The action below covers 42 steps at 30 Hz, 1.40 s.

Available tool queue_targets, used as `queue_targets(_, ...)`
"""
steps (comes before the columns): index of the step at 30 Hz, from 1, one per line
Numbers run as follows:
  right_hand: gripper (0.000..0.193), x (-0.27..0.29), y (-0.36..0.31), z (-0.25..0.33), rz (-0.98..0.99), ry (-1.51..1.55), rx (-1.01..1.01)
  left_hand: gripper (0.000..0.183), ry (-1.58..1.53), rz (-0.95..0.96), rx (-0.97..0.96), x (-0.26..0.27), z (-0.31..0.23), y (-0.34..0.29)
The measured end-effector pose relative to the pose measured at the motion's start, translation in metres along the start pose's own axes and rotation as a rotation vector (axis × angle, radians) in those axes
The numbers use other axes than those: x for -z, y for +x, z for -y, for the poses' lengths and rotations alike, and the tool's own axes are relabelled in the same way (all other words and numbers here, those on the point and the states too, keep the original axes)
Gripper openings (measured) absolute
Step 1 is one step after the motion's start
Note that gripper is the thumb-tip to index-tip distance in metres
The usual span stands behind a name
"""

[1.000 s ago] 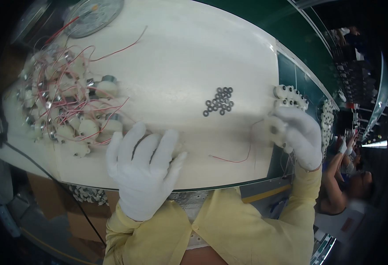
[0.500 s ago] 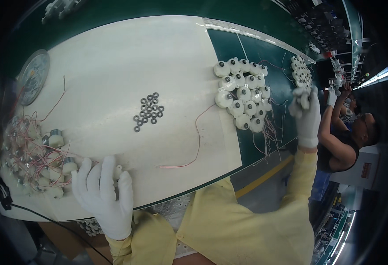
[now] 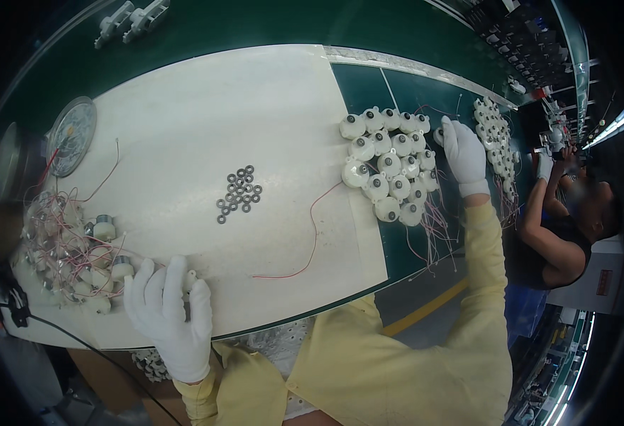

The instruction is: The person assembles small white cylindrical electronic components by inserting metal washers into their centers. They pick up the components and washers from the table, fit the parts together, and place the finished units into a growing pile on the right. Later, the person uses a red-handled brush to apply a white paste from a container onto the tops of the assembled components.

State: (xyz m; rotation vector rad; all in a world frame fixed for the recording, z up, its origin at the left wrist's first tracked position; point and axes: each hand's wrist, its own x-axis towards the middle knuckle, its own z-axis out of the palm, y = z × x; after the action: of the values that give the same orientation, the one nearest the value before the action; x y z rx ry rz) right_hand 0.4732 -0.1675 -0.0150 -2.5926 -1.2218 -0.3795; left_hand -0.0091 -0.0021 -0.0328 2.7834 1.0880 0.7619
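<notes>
My left hand (image 3: 170, 316), in a white glove, lies flat with fingers spread on the white mat (image 3: 205, 121), by its front edge. It sits just right of a heap of small motors with red wires (image 3: 70, 255), and a small white part (image 3: 188, 279) peeks out from under its fingers. My right hand (image 3: 464, 156), also gloved, reaches out to a cluster of white round parts (image 3: 386, 167) on the green bench. Its fingertips close on one white round part (image 3: 439, 135) at the cluster's right edge.
A small pile of dark washers (image 3: 239, 193) and a loose red wire (image 3: 305, 248) lie mid-mat. A round dial (image 3: 70, 135) sits far left. A second cluster of white parts (image 3: 496, 138) lies further right, beside another person (image 3: 567, 220). A black cable (image 3: 14, 305) hangs at the left.
My right hand has moved from the farther cluster to the right edge of the nearer one. My left hand has stayed flat beside the motor heap. The view has swung right.
</notes>
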Motion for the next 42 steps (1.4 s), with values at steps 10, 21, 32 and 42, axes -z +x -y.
queue_targets(10,0.035,-0.002,-0.009,0.005,0.011,0.170,0.134,0.036,-0.011,0.027,0.017,0.001,-0.002,-0.001)
queue_targets(21,0.026,0.018,-0.002,0.026,-0.244,0.135,0.146,0.037,0.000,-0.103,-0.020,0.009,-0.001,-0.010)
queue_targets(32,0.050,0.075,-0.055,0.269,0.092,0.533,1.177,0.043,-0.590,-0.196,-0.051,0.033,-0.029,0.020)
queue_targets(42,0.077,0.099,-0.064,0.271,0.729,1.334,0.337,0.040,-0.697,-0.142,-0.070,0.028,-0.024,0.006)
